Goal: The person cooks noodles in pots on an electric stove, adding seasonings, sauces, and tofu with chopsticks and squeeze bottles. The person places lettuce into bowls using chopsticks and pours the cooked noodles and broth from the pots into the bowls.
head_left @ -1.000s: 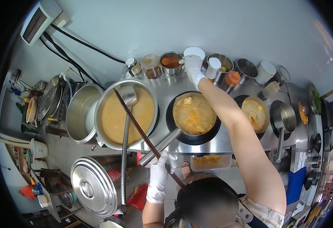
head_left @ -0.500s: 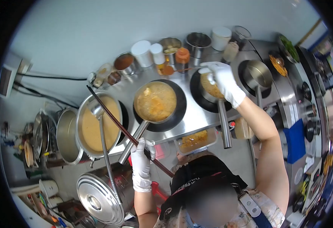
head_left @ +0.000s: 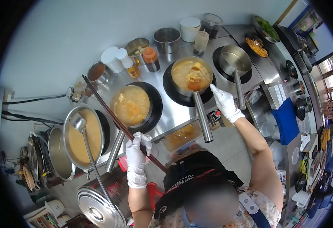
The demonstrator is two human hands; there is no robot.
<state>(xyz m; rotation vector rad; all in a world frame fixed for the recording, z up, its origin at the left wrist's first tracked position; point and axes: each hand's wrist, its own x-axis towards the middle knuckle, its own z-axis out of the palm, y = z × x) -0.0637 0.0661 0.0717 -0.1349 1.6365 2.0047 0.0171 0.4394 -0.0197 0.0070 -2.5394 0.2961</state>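
Observation:
My gloved left hand [head_left: 137, 159] is wrapped round a pair of long dark brown chopsticks [head_left: 102, 102], which slant past the left saucepan [head_left: 149, 104] of bubbling yellowish broth. At the right of that pan, a second long-handled saucepan [head_left: 203, 121] holds similar broth with a red-orange patch in it. Beside its rim, my gloved right hand [head_left: 225, 102] is closed on a thin spoon [head_left: 202, 72]. The spoon's bowl end is over or in the broth; its grip end is hidden by my fingers.
A large pot [head_left: 66, 140] of tan soup with a ladle [head_left: 86, 142] stands left. Sauce bottles [head_left: 151, 60] and metal tubs [head_left: 166, 41] line the back. Another saucepan [head_left: 234, 60] sits right. Below are a tub of noodle-like yellow food [head_left: 179, 138] and a lidded steel pot [head_left: 98, 211].
My right hand has moved down and right of the middle saucepan, and the spoon has come from behind it to its broth. Red-orange colour now shows there. The view has shifted.

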